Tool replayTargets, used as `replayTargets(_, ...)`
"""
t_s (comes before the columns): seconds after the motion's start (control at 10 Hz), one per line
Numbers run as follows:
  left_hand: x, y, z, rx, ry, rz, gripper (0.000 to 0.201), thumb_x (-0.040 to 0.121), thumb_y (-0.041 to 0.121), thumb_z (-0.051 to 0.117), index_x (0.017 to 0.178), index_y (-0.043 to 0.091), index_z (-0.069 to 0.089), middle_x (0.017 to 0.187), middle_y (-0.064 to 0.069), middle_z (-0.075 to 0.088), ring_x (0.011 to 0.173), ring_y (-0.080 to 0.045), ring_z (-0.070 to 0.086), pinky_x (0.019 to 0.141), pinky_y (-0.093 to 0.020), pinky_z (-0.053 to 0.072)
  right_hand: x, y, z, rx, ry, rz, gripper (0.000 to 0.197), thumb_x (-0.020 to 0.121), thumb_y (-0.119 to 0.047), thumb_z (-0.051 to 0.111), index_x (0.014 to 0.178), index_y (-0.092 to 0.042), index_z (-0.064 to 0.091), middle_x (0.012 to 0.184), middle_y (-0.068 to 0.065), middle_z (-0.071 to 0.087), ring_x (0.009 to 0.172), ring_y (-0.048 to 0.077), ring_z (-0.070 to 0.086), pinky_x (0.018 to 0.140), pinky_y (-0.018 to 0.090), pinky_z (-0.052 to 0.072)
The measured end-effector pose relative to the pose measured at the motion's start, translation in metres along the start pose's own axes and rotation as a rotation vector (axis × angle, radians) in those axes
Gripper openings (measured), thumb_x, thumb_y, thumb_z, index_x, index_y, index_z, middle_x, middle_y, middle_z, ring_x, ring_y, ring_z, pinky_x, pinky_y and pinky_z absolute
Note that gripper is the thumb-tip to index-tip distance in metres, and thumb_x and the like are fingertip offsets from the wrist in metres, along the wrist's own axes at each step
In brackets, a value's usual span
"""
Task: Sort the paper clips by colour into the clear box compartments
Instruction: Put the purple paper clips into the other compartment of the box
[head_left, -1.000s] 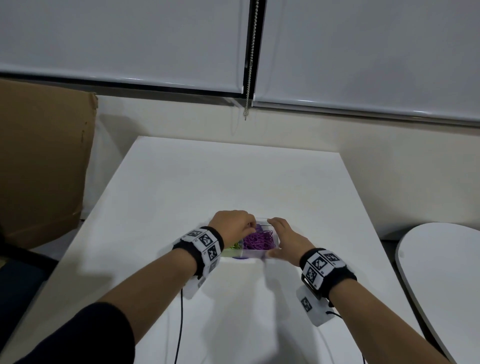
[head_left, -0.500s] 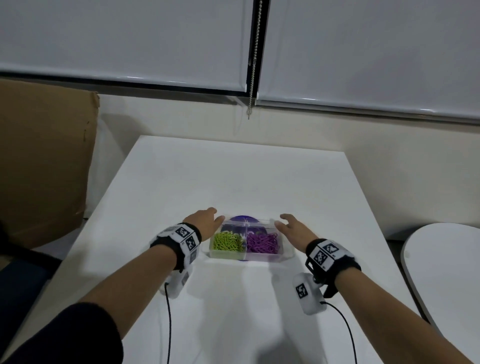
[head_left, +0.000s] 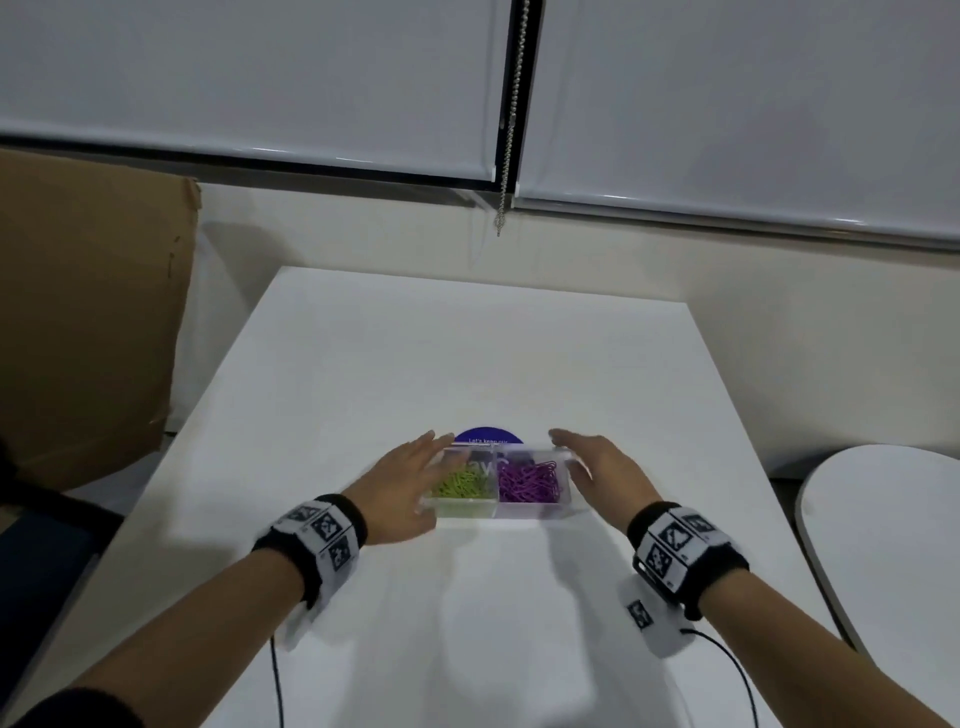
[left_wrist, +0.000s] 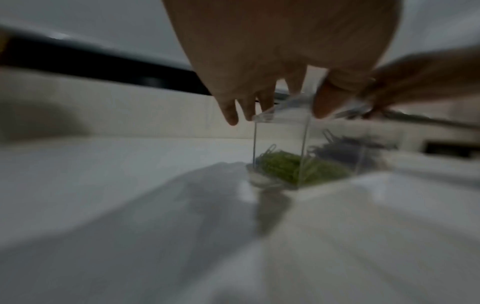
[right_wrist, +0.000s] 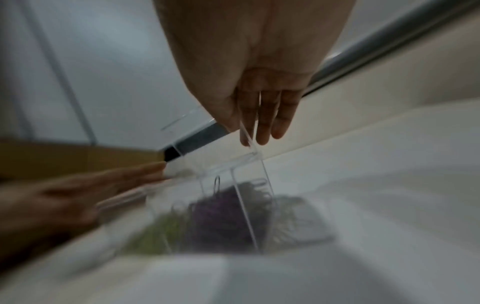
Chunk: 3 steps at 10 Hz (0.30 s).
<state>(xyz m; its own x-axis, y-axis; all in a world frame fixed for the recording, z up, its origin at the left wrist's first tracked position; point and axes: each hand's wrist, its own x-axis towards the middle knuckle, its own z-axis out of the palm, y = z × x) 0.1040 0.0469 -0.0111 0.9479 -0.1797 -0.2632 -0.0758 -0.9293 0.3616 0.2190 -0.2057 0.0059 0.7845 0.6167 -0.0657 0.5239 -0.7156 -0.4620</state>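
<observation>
Clear plastic two-compartment box (head_left: 535, 512) on white table (head_left: 467, 343): green paper clips (head_left: 460, 482) left compartment, purple paper clips (head_left: 530, 480) right. Left hand (head_left: 402, 486), right hand (head_left: 605, 467) flank box, fingers extended, grasping nothing.

I sit at a white rectangular table (head_left: 467, 338) against a cream wall (head_left: 779, 322). At twelve o'clock, two white roller blinds (head_left: 260, 78) hang lowered, a bead chain (head_left: 511, 119) between them. Brown cardboard (head_left: 88, 322) leans at ten o'clock; a rounded white table (head_left: 893, 530) sits at three.
</observation>
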Motion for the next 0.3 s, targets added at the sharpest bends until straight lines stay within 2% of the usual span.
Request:
replayTargets(0.1, -0.004, -0.003, 0.011, 0.325, -0.115, 0.035, 0.090, 0.075, 0.080, 0.021, 0.129, 0.041, -0.039, 0.143, 0.003, -0.036, 0.134, -0.016, -0.032, 0.113, -0.039, -0.017, -0.023, 0.011, 0.018, -0.301, -0.248, -0.155, 0.061, 0.094, -0.028, 0.041, 0.148, -0.014, 0.019, 0.157, 0.007, 0.020, 0.141, 0.028, 0.030, 0.115, 0.038, 0.029)
replayTargets(0.2, 0.003, 0.004, 0.005, 0.392, -0.054, -0.030, 0.078, 0.061, 0.081, -0.010, 0.109, 0.043, -0.059, 0.140, 0.000, -0.039, 0.137, -0.022, -0.031, 0.107, -0.042, -0.023, -0.027, 0.013, 0.028, -0.424, -0.215, -0.108, 0.081, 0.079, -0.055, 0.025, 0.148, -0.012, 0.019, 0.155, 0.008, 0.025, 0.136, 0.033, 0.038, 0.109, 0.043, 0.038)
replayTargets(0.3, -0.006, 0.009, 0.013, 0.422, 0.097, -0.054, 0.094, 0.088, 0.062, 0.027, 0.115, 0.033, -0.058, 0.146, -0.006, -0.028, 0.146, -0.030, -0.012, 0.109, -0.044, -0.015, -0.029, 0.008, 0.027, -0.532, -0.079, -0.126, 0.073, 0.075, -0.054, 0.050, 0.133, -0.010, 0.042, 0.135, 0.010, 0.056, 0.110, 0.028, 0.065, 0.084, 0.035, 0.056)
